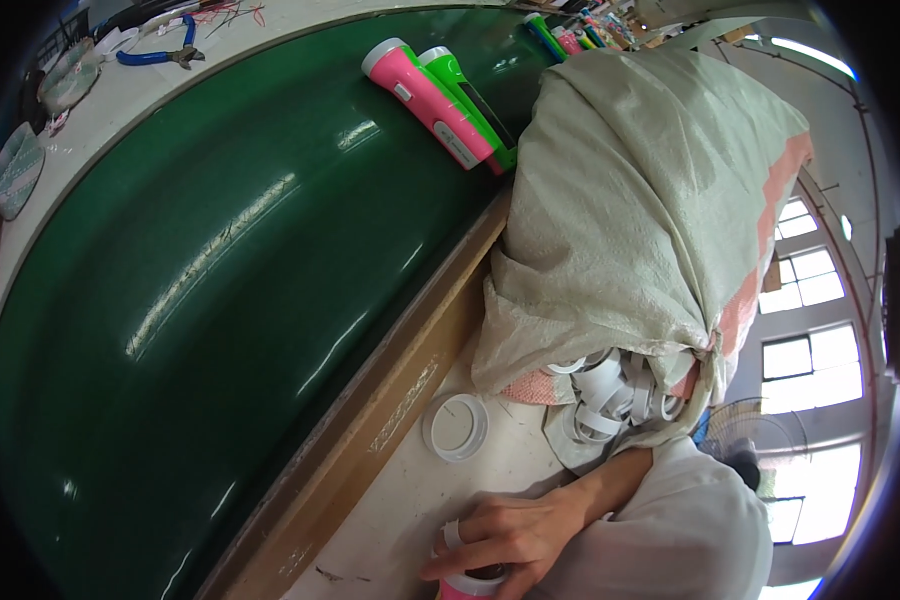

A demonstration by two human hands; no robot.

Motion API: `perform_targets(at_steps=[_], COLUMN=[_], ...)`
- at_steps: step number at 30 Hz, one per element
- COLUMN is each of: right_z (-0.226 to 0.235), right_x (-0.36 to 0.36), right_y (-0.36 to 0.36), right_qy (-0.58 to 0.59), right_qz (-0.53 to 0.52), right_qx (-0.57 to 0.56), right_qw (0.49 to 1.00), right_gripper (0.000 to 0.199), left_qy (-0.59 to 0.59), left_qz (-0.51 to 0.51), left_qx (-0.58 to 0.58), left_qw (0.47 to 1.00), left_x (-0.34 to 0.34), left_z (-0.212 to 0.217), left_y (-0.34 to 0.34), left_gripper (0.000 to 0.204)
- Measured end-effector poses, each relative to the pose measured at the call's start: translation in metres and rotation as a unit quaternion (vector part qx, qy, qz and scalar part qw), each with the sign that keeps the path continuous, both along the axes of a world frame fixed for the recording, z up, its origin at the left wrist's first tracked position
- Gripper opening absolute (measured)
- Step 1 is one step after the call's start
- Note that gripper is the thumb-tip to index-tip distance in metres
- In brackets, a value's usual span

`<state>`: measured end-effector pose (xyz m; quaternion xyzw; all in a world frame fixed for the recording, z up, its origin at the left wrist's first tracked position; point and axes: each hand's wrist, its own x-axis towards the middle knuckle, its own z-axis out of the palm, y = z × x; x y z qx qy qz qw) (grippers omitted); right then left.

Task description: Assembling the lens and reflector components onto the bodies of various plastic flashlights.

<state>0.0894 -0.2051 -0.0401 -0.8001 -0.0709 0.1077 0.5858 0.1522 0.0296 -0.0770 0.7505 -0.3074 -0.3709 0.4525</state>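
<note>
My right hand [510,535] reaches in from the right at the lower edge, its forearm coming out of a white sleeve. Its fingers curl over the white rim of a pink flashlight [462,590], most of which is cut off by the lower edge of the picture. A white band circles one finger. Just beyond the hand, a round white plastic ring cap [456,428] lies on the white tabletop. More white plastic rings [610,395] spill from the mouth of a large woven sack [650,200]. My left hand is out of the picture.
A wooden rail [390,400] separates the tabletop from a green conveyor belt [220,260]. On the belt lie a pink flashlight [430,105] and a green one [470,95]. Blue-handled cutters [160,57] rest on the far left ledge. A fan [755,430] stands at right.
</note>
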Motion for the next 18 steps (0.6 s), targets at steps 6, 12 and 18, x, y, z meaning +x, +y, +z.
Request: perform_targets(at_steps=[6, 12, 18], right_z=[0.009, -0.003, -0.001], right_x=[0.006, -0.012, -0.012], right_y=[-0.015, 0.002, 0.006], right_qy=[0.055, -0.028, -0.212], right_qz=[0.093, -0.038, -0.036], right_qx=[0.112, -0.025, -0.028], right_qw=[0.988, 0.999, 0.976], right_gripper=[0.049, 0.061, 0.040], left_qy=[-0.005, -0.015, -0.032], left_qz=[-0.003, -0.009, -0.012], left_qx=[-0.002, -0.007, -0.018], left_qw=[1.000, 1.000, 0.999], left_x=[0.002, 0.006, 0.010], left_z=[0.001, 0.006, 0.014], left_y=[-0.001, -0.006, -0.008], left_gripper=[0.062, 0.063, 0.064])
